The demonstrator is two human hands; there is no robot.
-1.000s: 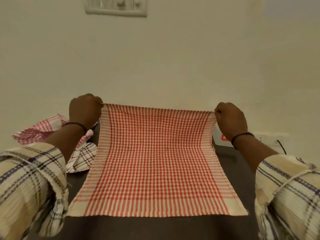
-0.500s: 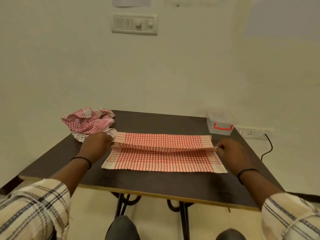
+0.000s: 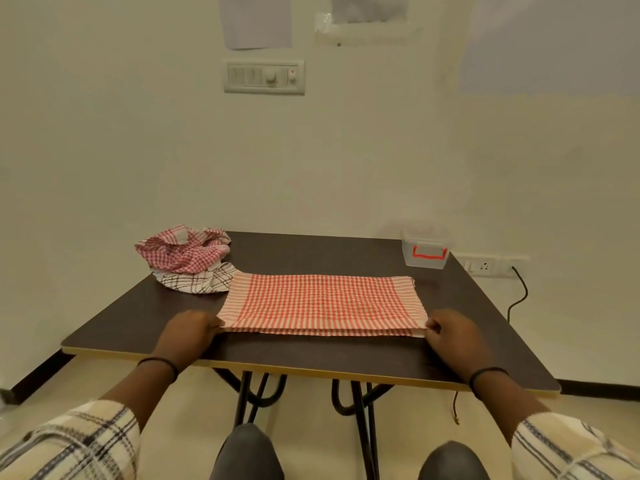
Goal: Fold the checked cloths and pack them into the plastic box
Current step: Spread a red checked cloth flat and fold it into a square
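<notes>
- Plain cream wall behind, white switch panel up high, white socket strip low at the right with a black cable hanging from it.
- Dark brown rectangular table on black metal legs; seated person's knees show below the near edge.
- Red-and-white checked cloth lies flat at the table's middle, folded in half, doubled layers showing along its near edge.
- Long axis runs left-right, parallel to the table's near edge; open edges face the person, fold line on the far side.
- Left hand pinches the near-left corner, fingers curled on the layers.
- Right hand pinches the near-right corner the same way.
- Step, as I judge it: first fold just landed, corners being lined up.
- Next move likely needs one short end carried over to the other, edges kept matched, then pressed flat.
- Crumpled pile of red checked and black-lined white cloths sits far left, touching the flat cloth's far-left corner; still unfolded.
- Clear plastic box with red handle sits at the far-right corner, well apart from the cloth; can't tell if anything is inside.
</notes>
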